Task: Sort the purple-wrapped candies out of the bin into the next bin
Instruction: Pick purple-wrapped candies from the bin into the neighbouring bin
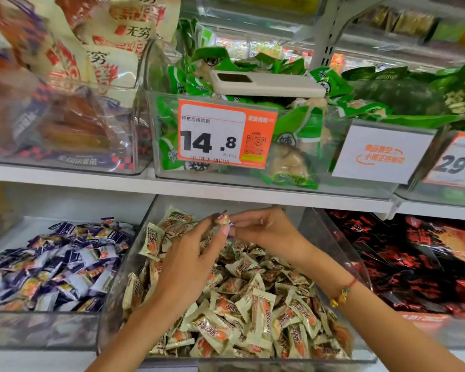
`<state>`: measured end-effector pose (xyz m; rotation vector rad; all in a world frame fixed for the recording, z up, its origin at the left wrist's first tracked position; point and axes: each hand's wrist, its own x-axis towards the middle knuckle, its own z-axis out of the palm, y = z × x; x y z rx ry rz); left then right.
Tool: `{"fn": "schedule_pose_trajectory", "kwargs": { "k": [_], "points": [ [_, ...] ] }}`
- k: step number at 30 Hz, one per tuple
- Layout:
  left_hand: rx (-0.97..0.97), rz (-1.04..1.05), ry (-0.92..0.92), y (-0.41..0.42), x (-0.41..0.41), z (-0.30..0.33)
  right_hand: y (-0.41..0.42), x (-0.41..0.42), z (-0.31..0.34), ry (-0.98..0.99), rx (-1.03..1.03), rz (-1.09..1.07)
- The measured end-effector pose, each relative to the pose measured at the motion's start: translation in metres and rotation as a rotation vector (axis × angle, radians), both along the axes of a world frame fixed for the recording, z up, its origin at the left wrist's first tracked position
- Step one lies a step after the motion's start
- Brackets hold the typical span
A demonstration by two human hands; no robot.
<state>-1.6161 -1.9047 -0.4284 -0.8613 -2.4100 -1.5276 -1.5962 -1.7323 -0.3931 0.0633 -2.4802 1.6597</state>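
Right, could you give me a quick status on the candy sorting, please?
Left hand and right hand both pinch one candy above cream-candy bin. Purple bin alongside. Nothing blocking.

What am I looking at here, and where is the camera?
There is no machine: a person wears a camera on the head, looking down at their own hands in a shop aisle. The left hand and right hand pinch one small candy between them, above a clear bin of cream-wrapped candies. The next bin to the left holds purple-wrapped candies. On the shelf above, a phone lies on green snack packets, behind a price tag.
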Motion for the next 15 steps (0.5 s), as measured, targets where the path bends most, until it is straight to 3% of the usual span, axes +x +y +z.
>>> {"fn": "schedule_pose_trajectory", "kwargs": {
  "k": [2, 4, 10, 15],
  "points": [
    [0.188, -0.003, -0.026, 0.003, 0.003, 0.003, -0.009, 0.007, 0.007, 0.024, -0.004, 0.028],
    [0.259, 0.021, -0.062, 0.002, 0.001, 0.002, -0.003, 0.01, 0.014, -0.019, 0.047, 0.027],
    [-0.042, 0.104, -0.021, -0.005, -0.009, -0.015, 0.047, 0.008, 0.006, -0.293, 0.427, -0.273],
    [-0.186, 0.149, 0.127, -0.005, -0.003, -0.014, 0.035, -0.02, -0.047, -0.717, 1.071, -0.174]
  ]
}}
